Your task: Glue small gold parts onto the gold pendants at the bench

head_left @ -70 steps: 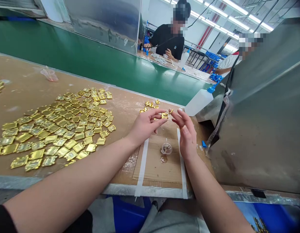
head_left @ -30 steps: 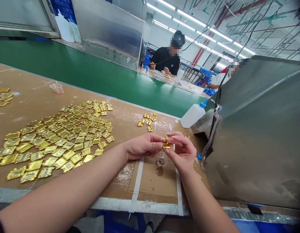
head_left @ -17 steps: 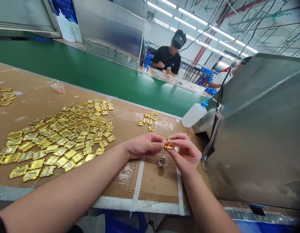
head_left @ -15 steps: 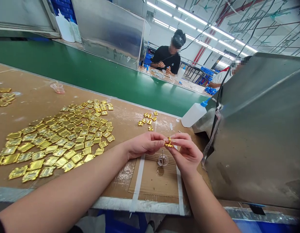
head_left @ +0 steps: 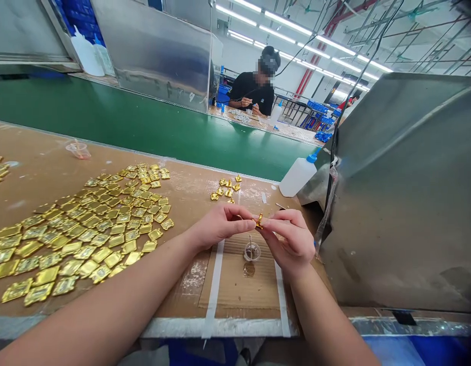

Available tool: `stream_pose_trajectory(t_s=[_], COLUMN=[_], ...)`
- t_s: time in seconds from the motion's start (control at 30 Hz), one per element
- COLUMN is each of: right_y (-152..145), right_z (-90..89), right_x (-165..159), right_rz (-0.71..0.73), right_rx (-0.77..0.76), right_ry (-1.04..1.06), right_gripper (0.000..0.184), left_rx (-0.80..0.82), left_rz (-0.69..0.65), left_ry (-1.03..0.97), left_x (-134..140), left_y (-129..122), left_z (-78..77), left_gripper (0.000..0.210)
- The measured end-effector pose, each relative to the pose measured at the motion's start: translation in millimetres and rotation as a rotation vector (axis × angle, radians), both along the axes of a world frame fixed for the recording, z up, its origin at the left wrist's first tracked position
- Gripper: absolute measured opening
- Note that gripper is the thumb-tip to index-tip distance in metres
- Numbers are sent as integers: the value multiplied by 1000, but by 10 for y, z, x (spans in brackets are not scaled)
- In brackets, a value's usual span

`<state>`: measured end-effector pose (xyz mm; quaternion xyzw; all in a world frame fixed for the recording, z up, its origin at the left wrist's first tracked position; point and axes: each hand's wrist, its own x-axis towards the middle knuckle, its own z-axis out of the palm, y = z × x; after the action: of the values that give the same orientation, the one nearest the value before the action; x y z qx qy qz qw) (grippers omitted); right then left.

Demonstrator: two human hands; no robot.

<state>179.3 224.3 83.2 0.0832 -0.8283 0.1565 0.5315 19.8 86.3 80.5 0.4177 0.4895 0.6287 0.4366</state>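
Between my two hands is a small shiny gold metal piece [head_left: 259,221] with a ring-like loop. My left hand [head_left: 223,223] pinches it from the left with thumb and fingertips. From the other side my right hand [head_left: 292,236] grips it too, fingers closed. Just below stands a small clear cup [head_left: 252,252] with a thin stick in it, on a cardboard sheet [head_left: 239,295] taped to the bench. Past my hands lies a cluster of small gold pieces [head_left: 228,191]. Many flat gold plates [head_left: 94,218] spread over the bench to the left.
A white squeeze bottle [head_left: 298,177] with a blue cap stands behind my right hand. A metal panel [head_left: 403,203] rises close on the right. Beyond the bench runs a green belt [head_left: 151,129], with a co-worker [head_left: 254,86] across it. Another clear cup [head_left: 79,150] sits at left.
The gold piece has turned between my fingers, its loop now tilted. The whole view has shifted slightly, so the bench things sit further left.
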Motion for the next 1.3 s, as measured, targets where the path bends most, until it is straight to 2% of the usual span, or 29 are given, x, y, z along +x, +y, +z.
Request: stream_pose_trajectory(t_s=[0.13, 0.43, 0.63, 1.0, 1.3], right_y=[-19, -56, -78, -85, -58], right_z=[-23, -28, -25, -10, -4], right_x=[-27, -73, -82, -94, -55], right_rz=[-17, 79, 115, 144, 141], right_rx=[-34, -136, -195, -232, -176], right_ry=[32, 16, 0, 14, -16], right_gripper=[51, 52, 49, 41, 38], left_rx=[3, 0, 1, 24, -28], left_rz=[16, 54, 65, 27, 52], left_ry=[-26, -119, -86, -52, -131], left_x=[17, 48, 31, 26, 43], left_y=[17, 32, 41, 28, 28], left_z=[-29, -70, -85, -77, -109], left_gripper=[46, 45, 45, 44, 44])
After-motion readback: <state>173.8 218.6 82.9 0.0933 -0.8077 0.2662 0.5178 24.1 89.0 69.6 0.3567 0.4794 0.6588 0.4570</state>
